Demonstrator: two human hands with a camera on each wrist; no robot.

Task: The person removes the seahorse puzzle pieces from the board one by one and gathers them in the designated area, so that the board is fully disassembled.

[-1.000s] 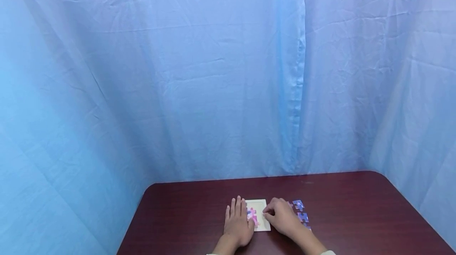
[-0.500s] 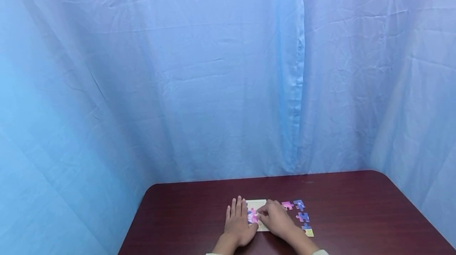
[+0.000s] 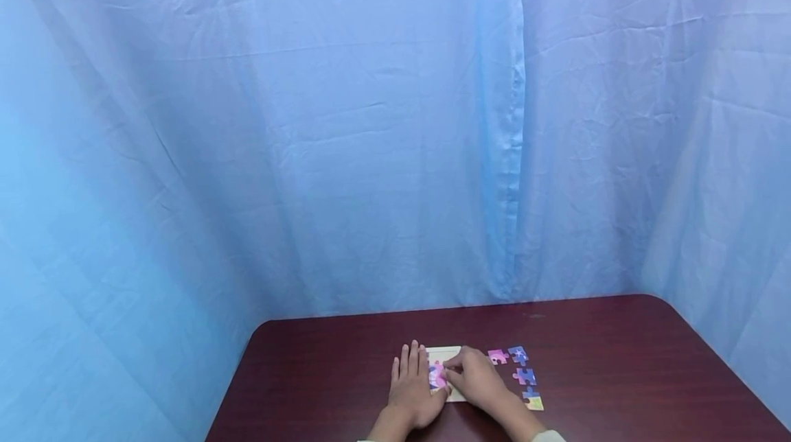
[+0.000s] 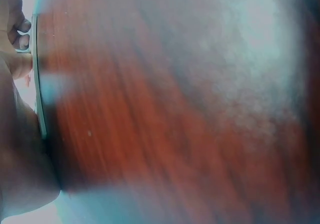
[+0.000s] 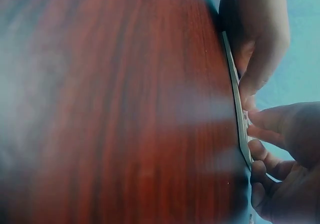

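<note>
A pale puzzle tray (image 3: 443, 349) lies on the dark red table, with pink and blue jigsaw pieces (image 3: 435, 380) in its left part. My left hand (image 3: 410, 390) rests flat over the tray's left side, fingers straight and pointing away, the thumb along the near edge. From the right, my right hand (image 3: 478, 379) reaches over the tray, thumb and index finger pinching a jigsaw piece that the fingers mostly hide. In the right wrist view, the right fingertips (image 5: 256, 146) sit right at the tray's edge (image 5: 233, 77), close to the left thumb.
Several loose pieces lie right of the tray: a pink one (image 3: 497, 357), a blue one with a star (image 3: 518, 355), another blue one (image 3: 524, 377) and a blue-yellow one (image 3: 533, 399). Blue curtains (image 3: 371, 154) hang behind the table (image 3: 309, 373).
My right hand has moved left from the tray's right edge to the pieces inside it, uncovering the loose pink and yellow pieces on the table. The left hand has barely moved.
</note>
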